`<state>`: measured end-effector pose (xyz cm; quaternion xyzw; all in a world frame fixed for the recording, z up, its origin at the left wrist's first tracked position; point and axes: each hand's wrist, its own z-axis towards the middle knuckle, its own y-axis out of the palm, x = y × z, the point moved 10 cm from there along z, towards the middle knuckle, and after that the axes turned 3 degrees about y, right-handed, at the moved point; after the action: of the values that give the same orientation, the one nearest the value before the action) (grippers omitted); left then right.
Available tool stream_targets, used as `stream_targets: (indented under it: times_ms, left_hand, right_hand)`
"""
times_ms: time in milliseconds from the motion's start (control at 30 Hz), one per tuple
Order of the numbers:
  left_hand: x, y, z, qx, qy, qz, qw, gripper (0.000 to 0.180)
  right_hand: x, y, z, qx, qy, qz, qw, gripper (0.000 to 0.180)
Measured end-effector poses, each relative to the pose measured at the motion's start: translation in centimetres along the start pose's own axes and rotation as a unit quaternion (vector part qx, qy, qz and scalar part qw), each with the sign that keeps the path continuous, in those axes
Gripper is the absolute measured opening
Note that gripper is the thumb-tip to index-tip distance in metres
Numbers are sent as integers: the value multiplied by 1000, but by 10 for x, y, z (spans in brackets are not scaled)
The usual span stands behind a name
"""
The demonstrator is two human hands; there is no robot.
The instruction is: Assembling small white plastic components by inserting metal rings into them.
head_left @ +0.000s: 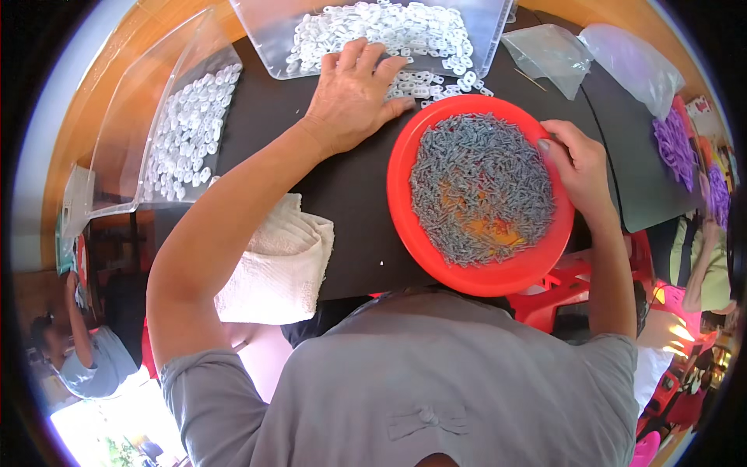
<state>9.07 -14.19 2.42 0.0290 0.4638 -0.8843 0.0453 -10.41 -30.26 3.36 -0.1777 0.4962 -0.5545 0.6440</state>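
At the dark table (pixel 358 233) near a red chair (pixel 545 307), your right hand (pixel 580 163) pinches the bowl (pixel 482 278), left hand (pixel 354 97) spread by the bin (pixel 263 35).

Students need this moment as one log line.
left hand: at clear bin; right hand: on red basin rim; bin: white pieces; basin: grey pieces

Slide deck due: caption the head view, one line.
Left hand at clear plastic bin of white oval pieces; right hand on round red plastic basin of slim grey pieces.

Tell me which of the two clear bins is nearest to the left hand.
The bin at the top: the left hand is at its near rim, while the other bin is further left.
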Motion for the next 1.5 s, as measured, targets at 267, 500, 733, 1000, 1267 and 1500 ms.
stream_targets:
  times_ms: [267, 500, 733, 1000, 1267, 1500]
  left_hand:
    - [5, -3, 24, 44, 14, -31, 998, 41]
    - [7, 1, 45, 56, 42, -97, 993, 39]
    - [-5, -40, -2, -11, -104, -7, 995, 53]
    - [-58, -8, -41, -199, -329, -45, 922, 83]
    - [-48, 8, -18, -145, -320, -141, 926, 74]
    - [-48, 27, -2, -129, -316, -190, 921, 80]
  right_hand:
    - [16, 6, 78, 5, 99, 69, 993, 26]
    - [50, 40, 150, 35, 131, 195, 971, 10]
    - [50, 58, 124, -154, 100, -19, 983, 29]
    - [8, 101, 122, -320, 160, -106, 928, 45]
    - [-29, 116, 129, -313, 145, -37, 938, 48]
    - [-41, 150, 137, -366, 112, -27, 923, 50]
